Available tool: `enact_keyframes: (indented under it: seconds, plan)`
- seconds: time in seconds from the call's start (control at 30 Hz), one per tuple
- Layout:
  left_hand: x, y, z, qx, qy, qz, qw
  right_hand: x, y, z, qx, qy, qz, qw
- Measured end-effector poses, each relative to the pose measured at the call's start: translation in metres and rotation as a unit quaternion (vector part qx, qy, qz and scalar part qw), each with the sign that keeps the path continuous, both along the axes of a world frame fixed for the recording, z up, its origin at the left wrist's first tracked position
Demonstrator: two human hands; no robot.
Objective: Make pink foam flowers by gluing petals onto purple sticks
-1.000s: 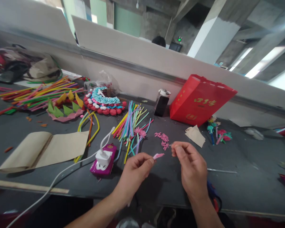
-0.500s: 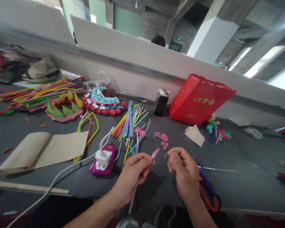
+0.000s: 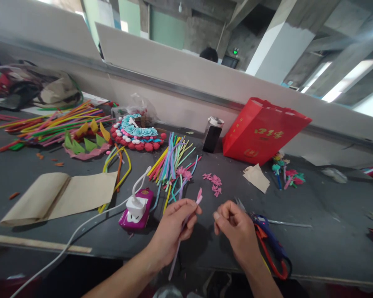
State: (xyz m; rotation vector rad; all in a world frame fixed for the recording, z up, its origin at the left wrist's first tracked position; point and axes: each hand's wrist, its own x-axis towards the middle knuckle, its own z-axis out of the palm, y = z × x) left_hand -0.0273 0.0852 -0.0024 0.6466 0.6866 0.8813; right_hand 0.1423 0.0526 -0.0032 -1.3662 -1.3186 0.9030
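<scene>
My left hand (image 3: 178, 221) pinches a thin pale purple stem (image 3: 175, 260), which slants down toward the table's front edge. A small pink petal piece (image 3: 199, 194) stands at the stem's top, just above my thumb and forefinger. To the right, my right hand (image 3: 236, 227) is closed with its fingers curled in, and nothing shows between them. Beside and partly behind that hand lie scissors with orange-red handles (image 3: 269, 254) and a blue glue gun (image 3: 272, 236) with a clear glue stick (image 3: 290, 224). Small cut pink pieces (image 3: 213, 181) lie beyond my hands.
Colourful fuzzy stems (image 3: 170, 159) lie behind my left hand, with a pink flower (image 3: 184, 174) on them. A purple power socket (image 3: 146, 203) with a white plug and cable sits at left. Further back stand a bottle (image 3: 213, 134) and a red bag (image 3: 264, 130).
My right hand has dropped slightly and turned, uncovering the scissor tips. The petal end in my left hand has tilted more upright and shifted left. The view has shifted slightly.
</scene>
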Motion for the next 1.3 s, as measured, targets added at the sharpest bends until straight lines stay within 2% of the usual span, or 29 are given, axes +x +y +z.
enact_keyframes:
  seconds: [0.07, 0.17, 0.27, 0.3, 0.37, 0.47, 0.5, 0.6, 0.73, 0.83, 0.97, 1.1, 1.2, 1.3]
  plan:
    - [0.0, 0.0, 0.001, 0.001, 0.003, 0.002, 1.0, 0.002, -0.008, -0.003, -0.025, -0.038, -0.007, 0.999]
    - [0.0, 0.001, 0.001, 0.006, 0.004, 0.008, 1.0, 0.009, -0.024, -0.006, -0.026, -0.115, -0.011, 0.993]
    - [-0.001, 0.003, 0.001, 0.01, 0.001, 0.012, 1.0, 0.028, -0.042, -0.009, -0.005, -0.179, 0.012, 0.984]
    - [-0.001, 0.003, 0.0, 0.011, 0.0, 0.013, 1.0, 0.038, -0.048, -0.011, 0.006, -0.214, -0.001, 0.977]
    - [-0.002, 0.004, 0.0, 0.012, -0.002, 0.016, 1.0, 0.064, -0.059, -0.015, 0.014, -0.3, -0.069, 0.952]
    - [-0.002, 0.004, 0.0, 0.012, -0.001, 0.021, 1.0, 0.11, -0.072, -0.024, -0.035, -0.374, -0.255, 0.891]
    - [-0.002, 0.003, 0.001, 0.011, 0.0, 0.024, 1.0, 0.125, -0.076, -0.029, -0.051, -0.39, -0.296, 0.87]
    - [-0.001, 0.003, 0.002, 0.011, 0.005, 0.026, 1.0, 0.158, -0.082, -0.047, -0.113, -0.435, -0.306, 0.839]
    - [0.001, 0.003, -0.001, 0.024, 0.016, 0.028, 0.999, 0.171, -0.08, -0.071, -0.163, -0.402, -0.24, 0.868]
    - [0.001, 0.003, -0.003, 0.04, 0.029, 0.036, 0.998, 0.172, -0.071, -0.077, -0.174, -0.385, -0.221, 0.879]
    - [-0.001, 0.002, -0.004, 0.056, 0.047, 0.035, 0.997, 0.183, -0.061, -0.07, -0.222, -0.307, -0.202, 0.903]
    - [-0.002, 0.001, -0.003, 0.061, 0.056, 0.04, 0.996, 0.189, -0.058, -0.059, -0.227, -0.206, -0.19, 0.933]
    - [-0.002, 0.002, -0.004, 0.058, 0.057, 0.044, 0.996, 0.187, -0.063, -0.05, -0.231, -0.074, -0.216, 0.946]
    - [-0.002, 0.002, -0.006, 0.061, 0.055, 0.043, 0.996, 0.186, -0.069, -0.042, -0.218, 0.094, -0.222, 0.946]
